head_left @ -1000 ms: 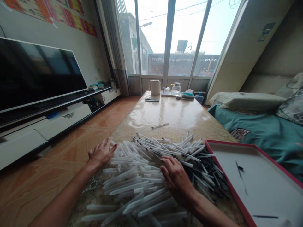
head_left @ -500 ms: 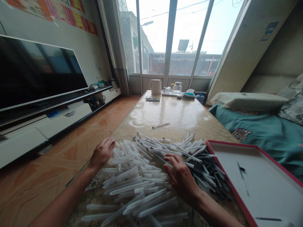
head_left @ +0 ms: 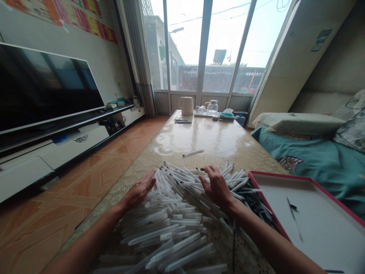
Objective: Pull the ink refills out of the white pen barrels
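I look down the long glossy tabletop [head_left: 211, 140], which runs away toward the window. A red-rimmed tray [head_left: 313, 236] sits at its near right edge. The pile of clear pen tubes [head_left: 171, 224] sprawls across the near end of the tabletop, between my two forearms.

My left grip [head_left: 139, 192] is released, fingers straight and together, and rests against the pile's far left flank. My right grip [head_left: 218, 186] is released too, fingers spread, palm down on the far top of the pile, near the tray's corner. The tubes lie under and between the two grips, and neither clasps any.

To rake this heap well, I judge both palms should stay low and flat and draw evenly, so no tubes roll off the left edge. Dark refills [head_left: 258, 201] lie mixed in beside the right wrist. One stray tube [head_left: 193, 152] lies well apart, farther up the tabletop.
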